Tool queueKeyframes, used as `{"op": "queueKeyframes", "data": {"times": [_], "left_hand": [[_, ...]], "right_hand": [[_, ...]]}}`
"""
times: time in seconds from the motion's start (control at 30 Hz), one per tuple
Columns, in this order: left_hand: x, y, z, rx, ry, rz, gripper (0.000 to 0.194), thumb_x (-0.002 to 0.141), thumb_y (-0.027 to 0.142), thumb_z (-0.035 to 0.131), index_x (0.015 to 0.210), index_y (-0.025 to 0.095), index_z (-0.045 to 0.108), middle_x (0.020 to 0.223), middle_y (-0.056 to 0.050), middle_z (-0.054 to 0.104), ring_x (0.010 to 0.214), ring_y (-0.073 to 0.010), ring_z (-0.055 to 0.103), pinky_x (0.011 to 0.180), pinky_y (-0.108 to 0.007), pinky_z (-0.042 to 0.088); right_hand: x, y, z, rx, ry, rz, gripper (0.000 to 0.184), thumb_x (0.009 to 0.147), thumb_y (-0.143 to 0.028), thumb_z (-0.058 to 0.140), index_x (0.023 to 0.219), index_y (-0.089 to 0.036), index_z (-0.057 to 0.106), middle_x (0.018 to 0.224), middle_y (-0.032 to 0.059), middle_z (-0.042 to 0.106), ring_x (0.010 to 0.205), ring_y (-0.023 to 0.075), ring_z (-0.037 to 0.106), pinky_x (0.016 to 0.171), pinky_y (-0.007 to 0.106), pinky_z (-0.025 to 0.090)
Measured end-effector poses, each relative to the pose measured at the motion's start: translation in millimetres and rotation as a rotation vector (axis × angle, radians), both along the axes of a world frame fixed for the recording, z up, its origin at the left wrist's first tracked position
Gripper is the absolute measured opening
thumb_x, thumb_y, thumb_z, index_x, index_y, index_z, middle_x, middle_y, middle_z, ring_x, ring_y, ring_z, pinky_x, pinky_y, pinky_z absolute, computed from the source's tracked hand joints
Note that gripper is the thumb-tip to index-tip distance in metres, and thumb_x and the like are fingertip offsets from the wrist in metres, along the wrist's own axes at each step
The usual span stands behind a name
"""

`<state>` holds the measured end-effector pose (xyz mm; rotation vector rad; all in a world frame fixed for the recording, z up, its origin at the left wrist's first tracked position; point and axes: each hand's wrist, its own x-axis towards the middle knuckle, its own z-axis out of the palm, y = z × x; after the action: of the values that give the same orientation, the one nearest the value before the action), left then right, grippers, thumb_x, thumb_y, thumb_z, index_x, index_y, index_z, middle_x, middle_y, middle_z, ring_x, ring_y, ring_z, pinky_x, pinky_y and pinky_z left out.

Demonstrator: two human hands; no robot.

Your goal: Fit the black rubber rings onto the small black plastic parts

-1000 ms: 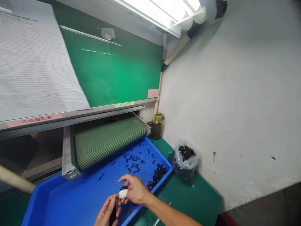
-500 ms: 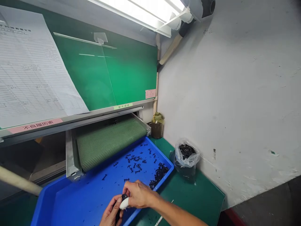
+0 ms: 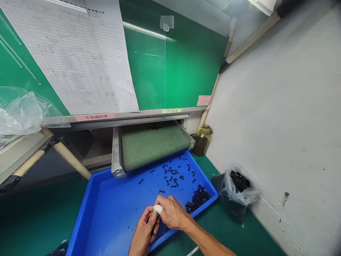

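Observation:
My left hand is closed around a small black part that its fingers mostly hide. My right hand pinches at the same spot, a white cover on one of its digits, so its exact grip on the part is hard to see. Both hands touch each other over the near edge of a blue tray. Small black pieces lie scattered across the tray, with a dense pile of black scraps in its right corner.
A green ribbed conveyor belt ends above the tray's far side. To the right stand a clear bag of black parts and a yellowish jug near the wall. A paper form hangs on the green board. A white stick lies in front.
My view has swung left, so the tray, belt and bag sit further right in the picture. Both hands stay together, and the black part is now more covered by the fingers.

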<state>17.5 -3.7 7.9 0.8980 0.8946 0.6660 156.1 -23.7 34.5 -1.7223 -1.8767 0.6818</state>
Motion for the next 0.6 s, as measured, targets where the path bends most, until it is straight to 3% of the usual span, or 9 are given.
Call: {"op": "queueKeyframes", "data": {"times": [0.17, 0.3, 0.47, 0.6], "left_hand": [[-0.4, 3.2, -1.1, -0.065, -0.046, 0.034, 0.04, 0.069, 0.052, 0.07, 0.072, 0.019, 0.048, 0.053, 0.008, 0.042, 0.038, -0.0015, 0.024, 0.034, -0.014, 0.012], [-2.8, 7.6, 2.1, -0.169, -0.162, 0.15, 0.032, 0.07, 0.045, 0.069, 0.077, 0.018, 0.053, 0.063, 0.004, 0.054, 0.038, -0.0014, 0.027, 0.031, -0.014, 0.013], [-7.9, 16.5, -3.0, -0.315, -0.254, 0.286, 0.033, 0.064, 0.037, 0.075, 0.084, 0.017, 0.059, 0.078, -0.002, 0.062, 0.042, -0.0026, 0.037, 0.03, -0.013, 0.014], [-14.6, 24.3, -21.7, -0.42, -0.338, 0.368, 0.036, 0.059, 0.043, 0.077, 0.081, 0.019, 0.06, 0.075, 0.0, 0.058, 0.042, -0.0029, 0.036, 0.029, -0.013, 0.015]], "right_hand": [[19.7, 12.1, 6.3, -0.053, -0.031, 0.122, 0.029, 0.073, -0.008, 0.043, 0.093, -0.026, 0.055, 0.067, -0.0045, 0.06, 0.068, 0.0144, 0.052, 0.062, 0.022, 0.034], [55.1, 53.7, 35.2, 0.04, -0.092, 0.19, 0.04, 0.072, -0.003, 0.042, 0.1, -0.026, 0.058, 0.101, 0.0007, 0.062, 0.092, 0.016, 0.055, 0.078, 0.025, 0.039], [97.0, 173.8, 72.2, 0.226, -0.271, -0.125, 0.037, 0.08, -0.004, 0.041, 0.107, -0.022, 0.061, 0.108, 0.0047, 0.062, 0.101, 0.0165, 0.055, 0.09, 0.027, 0.039], [120.9, 282.0, 79.1, 0.204, -0.268, -0.332, 0.03, 0.088, -0.013, 0.044, 0.114, -0.016, 0.058, 0.115, 0.0098, 0.06, 0.106, 0.0208, 0.055, 0.092, 0.037, 0.042]]}}
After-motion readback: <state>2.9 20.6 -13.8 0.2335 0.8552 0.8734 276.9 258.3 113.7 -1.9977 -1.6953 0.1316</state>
